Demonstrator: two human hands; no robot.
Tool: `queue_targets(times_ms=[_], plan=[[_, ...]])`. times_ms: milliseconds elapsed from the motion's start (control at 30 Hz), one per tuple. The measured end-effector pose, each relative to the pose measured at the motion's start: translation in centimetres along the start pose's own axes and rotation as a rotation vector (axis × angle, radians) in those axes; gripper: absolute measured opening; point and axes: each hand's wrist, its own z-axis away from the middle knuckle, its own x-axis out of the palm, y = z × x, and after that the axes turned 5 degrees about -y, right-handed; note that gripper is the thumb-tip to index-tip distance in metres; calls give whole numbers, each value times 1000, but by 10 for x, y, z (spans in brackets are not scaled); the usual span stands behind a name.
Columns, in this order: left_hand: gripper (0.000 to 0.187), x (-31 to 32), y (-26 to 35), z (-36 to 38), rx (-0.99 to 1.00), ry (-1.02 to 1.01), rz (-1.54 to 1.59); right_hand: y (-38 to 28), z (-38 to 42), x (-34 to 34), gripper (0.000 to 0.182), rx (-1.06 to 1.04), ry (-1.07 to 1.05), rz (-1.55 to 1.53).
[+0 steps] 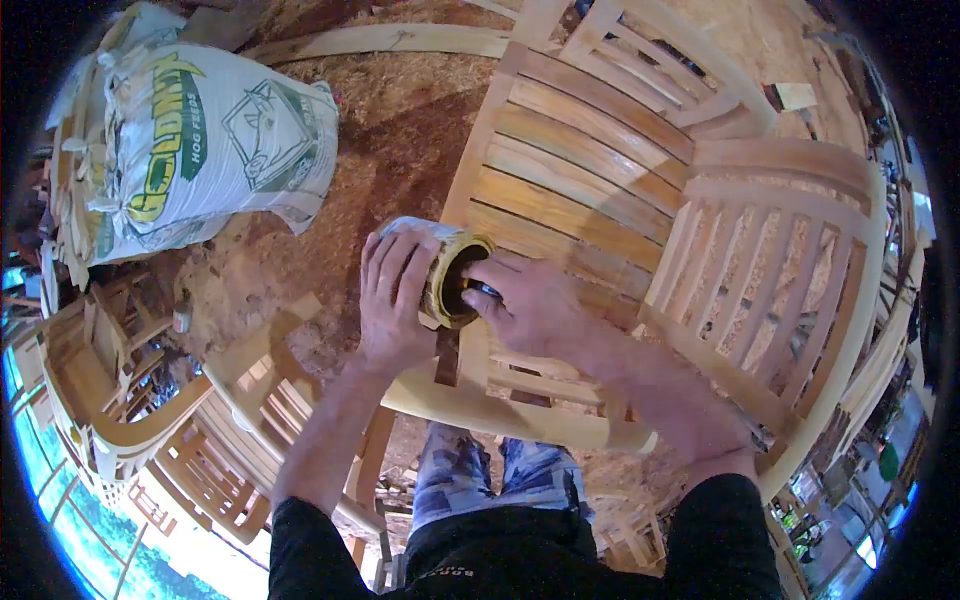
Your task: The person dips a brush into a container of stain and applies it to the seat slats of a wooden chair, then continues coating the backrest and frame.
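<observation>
My left hand (392, 290) is wrapped round a can (440, 278) with a yellowish, stained rim, tilted so that its opening faces right. At that opening, my right hand (528, 305) pinches a small black thing with a touch of orange (482, 288). Its far end is hidden in the dark inside of the can, so its kind does not show. Just beyond both hands lies the slatted seat of a wooden bench (570, 180), some slats glossy and more orange than others.
A white hog-feed sack (225, 140) stands on the sawdust-strewn ground at upper left. The bench's slatted armrest side (765, 290) rises at right, its backrest (650, 60) at the top. Other wooden chairs (215, 440) crowd the lower left.
</observation>
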Motion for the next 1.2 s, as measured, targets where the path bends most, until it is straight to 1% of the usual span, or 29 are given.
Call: queue_targets(times_ms=[33,133,167,233,333,433,533,733,833,933,1033,1067,1133,1200], plan=[[92,2,2,2,11,6,-37,5,4,9,28,48,63,-78],[92,2,9,2,33,70,-94,11,11,27,25,519,108,-703],[92,2,12,1,40,100,-102,13,17,25,26,643,125,-851],[93,2,14,0,-19,124,-68,4,21,3,27,883,154,-1148],[97,0,14,5,-121,154,-22,6,44,-9,28,851,347,-1201],[104,2,21,6,-199,162,2,23,64,-4,30,903,539,-1428],[105,3,27,7,-220,162,47,35,79,0,29,817,522,-1633],[105,8,41,9,-227,152,66,47,89,2,37,704,494,-1861],[102,10,45,12,-227,142,74,57,95,4,36,695,521,-1939],[100,4,43,18,-250,138,42,74,113,-4,35,598,554,-1947],[100,-4,37,32,-310,131,-18,97,134,-16,33,623,601,-1904],[99,-6,35,39,-336,127,-22,106,139,-19,31,591,562,-1901],[99,-11,36,47,-359,142,-51,116,144,-18,26,734,586,-1690],[99,-15,39,56,-387,94,-94,133,147,-6,22,826,570,-1478]])
